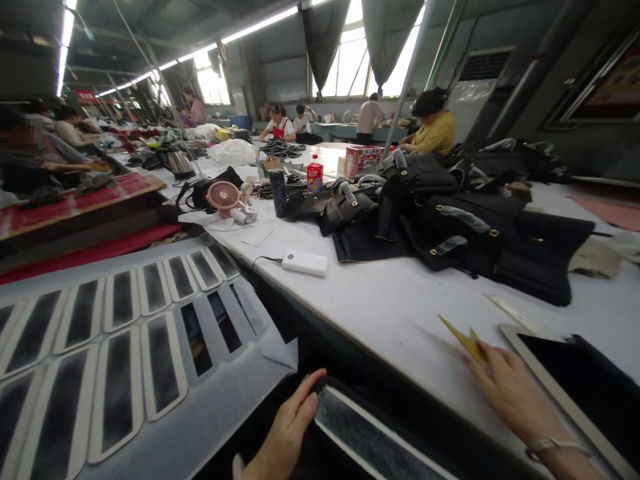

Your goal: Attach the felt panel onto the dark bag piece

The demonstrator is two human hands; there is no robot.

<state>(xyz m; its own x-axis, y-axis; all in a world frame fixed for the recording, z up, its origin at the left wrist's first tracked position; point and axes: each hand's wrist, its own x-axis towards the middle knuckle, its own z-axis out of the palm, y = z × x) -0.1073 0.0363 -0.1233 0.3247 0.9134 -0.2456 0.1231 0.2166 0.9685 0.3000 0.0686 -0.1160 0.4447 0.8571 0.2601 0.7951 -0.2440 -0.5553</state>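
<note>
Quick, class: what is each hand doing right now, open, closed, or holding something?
Left hand: open, fingers touching the end of a dark white-edged strip.
Right hand: resting on the white table, a yellow tool at its fingertips; grip unclear.

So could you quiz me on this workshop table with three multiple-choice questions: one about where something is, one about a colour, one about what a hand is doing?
1. Where does the white power bank lie?
A. on the white table, in front of the pile of black bags
B. in the left hand
C. on top of the bags

2. What colour is the small fan?
A. blue
B. pink
C. green

3. What is the right hand doing?
A. resting flat and empty
B. gripping the bottle
C. holding a yellow tool at its fingertips

Answers:
1 A, it lies on bare tabletop with its cable trailing left.
2 B, its round grille is pink.
3 C, yellow points stick out past the fingers, while the left hand touches a grey strip.
</note>
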